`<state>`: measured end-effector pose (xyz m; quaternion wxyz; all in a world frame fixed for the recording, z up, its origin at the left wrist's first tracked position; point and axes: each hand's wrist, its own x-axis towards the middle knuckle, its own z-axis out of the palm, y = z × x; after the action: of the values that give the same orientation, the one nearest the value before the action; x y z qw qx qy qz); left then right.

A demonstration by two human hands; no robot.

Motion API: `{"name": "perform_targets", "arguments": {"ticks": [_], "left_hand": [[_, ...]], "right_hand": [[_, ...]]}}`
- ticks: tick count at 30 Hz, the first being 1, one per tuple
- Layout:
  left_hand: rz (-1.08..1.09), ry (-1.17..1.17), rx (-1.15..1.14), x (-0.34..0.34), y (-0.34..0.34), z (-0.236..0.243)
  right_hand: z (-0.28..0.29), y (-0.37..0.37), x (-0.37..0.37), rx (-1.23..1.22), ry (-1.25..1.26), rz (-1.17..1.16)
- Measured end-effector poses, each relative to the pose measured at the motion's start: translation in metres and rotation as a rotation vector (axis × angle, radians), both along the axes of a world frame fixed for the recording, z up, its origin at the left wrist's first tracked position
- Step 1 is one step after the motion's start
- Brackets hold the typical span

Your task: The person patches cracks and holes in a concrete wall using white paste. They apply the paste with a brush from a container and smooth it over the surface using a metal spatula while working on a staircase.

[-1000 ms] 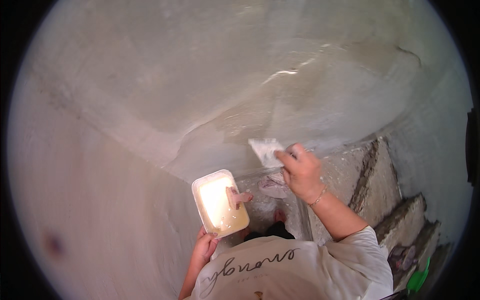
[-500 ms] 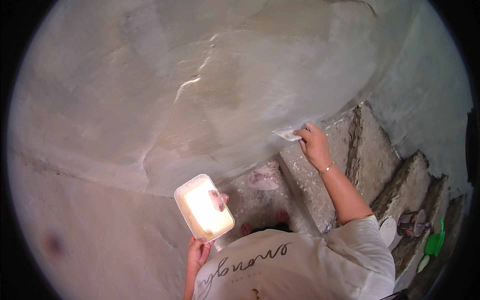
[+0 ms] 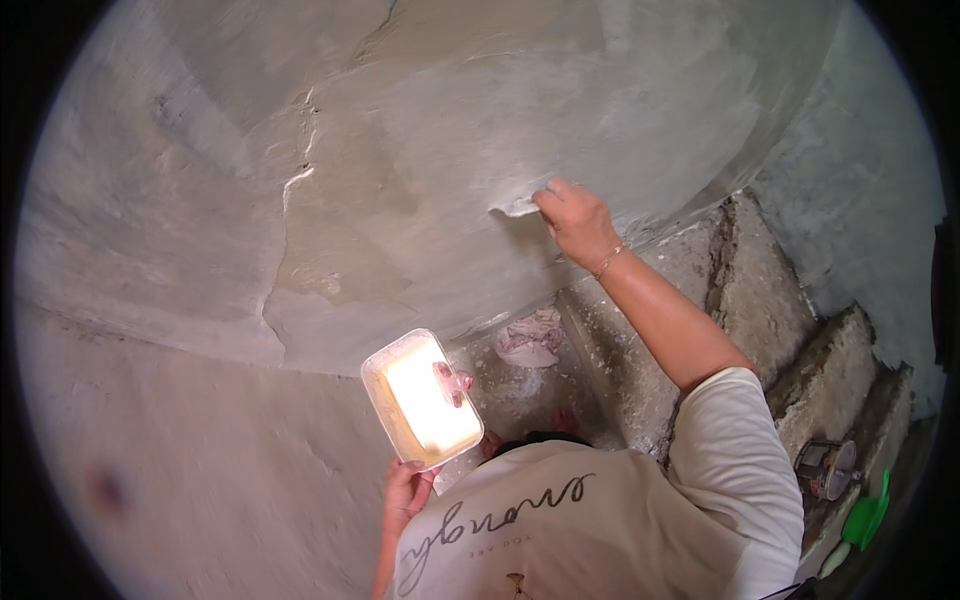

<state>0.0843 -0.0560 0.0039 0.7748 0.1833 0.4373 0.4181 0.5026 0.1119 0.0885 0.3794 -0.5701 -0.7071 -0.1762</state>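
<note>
My left hand (image 3: 407, 485) grips the lower edge of a white rectangular tub (image 3: 376, 395) holding pale, brightly lit material, with a small pinkish tool (image 3: 450, 382) at its right rim. My right hand (image 3: 575, 222) holds a flat whitish scraper (image 3: 512, 208), its blade at the grey plastered wall (image 3: 410, 160), where it appears to touch. A rough crack runs down the wall to the left of the scraper.
Rough concrete steps (image 3: 820, 375) descend along the right, carrying a metal can (image 3: 822, 468) and a green plastic item (image 3: 868, 515). A crumpled pale cloth (image 3: 530, 340) lies on the landing near my feet. A pinkish wall (image 3: 190, 440) is on the left.
My right hand and scraper have moved up and closer onto the wall, shifting left over the last half second. The view has shifted, showing the crack further left. The tub remains in my left hand.
</note>
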Motion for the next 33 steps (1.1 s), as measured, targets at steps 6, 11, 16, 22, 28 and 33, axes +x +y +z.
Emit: {"name": "perform_targets", "arguments": {"ticks": [6, 11, 16, 22, 28, 33], "left_hand": [[0.057, 0.013, 0.001, 0.021, -0.015, 0.007], [0.079, 0.023, -0.003, 0.031, -0.014, 0.008], [0.073, 0.043, 0.006, 0.035, -0.014, 0.012], [0.069, 0.048, -0.005, 0.048, -0.012, 0.023], [0.066, 0.087, -0.031, 0.039, -0.012, 0.018], [0.066, 0.048, -0.037, 0.036, -0.008, 0.008]], "right_hand": [[0.025, -0.034, 0.005, -0.006, 0.153, -0.078], [-0.025, -0.033, -0.007, -0.174, 0.112, 0.071], [-0.026, -0.018, -0.013, -0.081, 0.483, 0.175], [-0.041, 0.003, 0.002, 0.053, 0.528, 0.154], [-0.022, 0.010, 0.019, -0.013, 0.741, -0.010], [-0.042, 0.001, 0.009, -0.241, 1.209, 0.161]]}}
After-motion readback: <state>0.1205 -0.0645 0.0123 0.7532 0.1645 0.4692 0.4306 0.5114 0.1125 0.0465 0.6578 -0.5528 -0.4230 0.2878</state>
